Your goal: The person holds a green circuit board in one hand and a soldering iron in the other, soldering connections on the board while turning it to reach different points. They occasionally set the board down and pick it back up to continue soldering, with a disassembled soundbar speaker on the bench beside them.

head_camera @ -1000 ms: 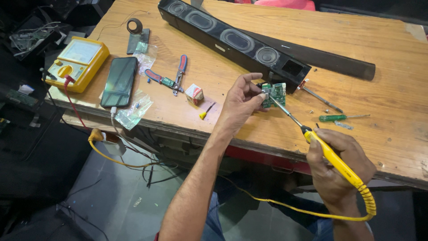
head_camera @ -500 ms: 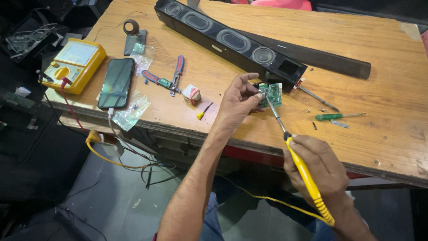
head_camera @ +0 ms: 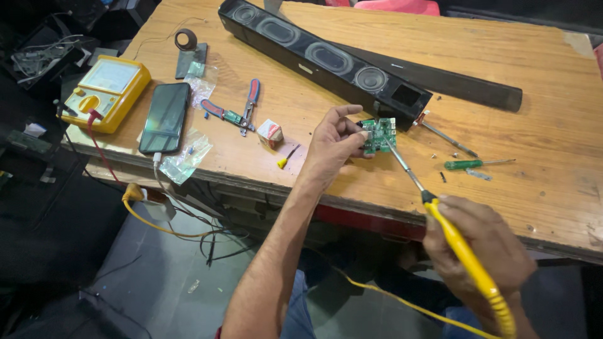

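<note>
A person stands at a worn wooden workbench (head_camera: 352, 75). Their left hand (head_camera: 333, 147) pinches a small green circuit board (head_camera: 378, 135) between thumb and fingertips, holding it just in front of the open end of a long black speaker bar (head_camera: 320, 59) that lies across the bench. Their right hand (head_camera: 487, 248) is wrapped around the yellow handle of a soldering iron (head_camera: 461, 251), whose metal tip touches the board. Left of the speaker bar lie red-and-blue-handled pliers (head_camera: 242, 110), a black smartphone (head_camera: 166, 117) and a yellow multimeter (head_camera: 107, 92) (nearest the bench's left edge). To its right rests a green-handled screwdriver (head_camera: 474, 164).
</note>
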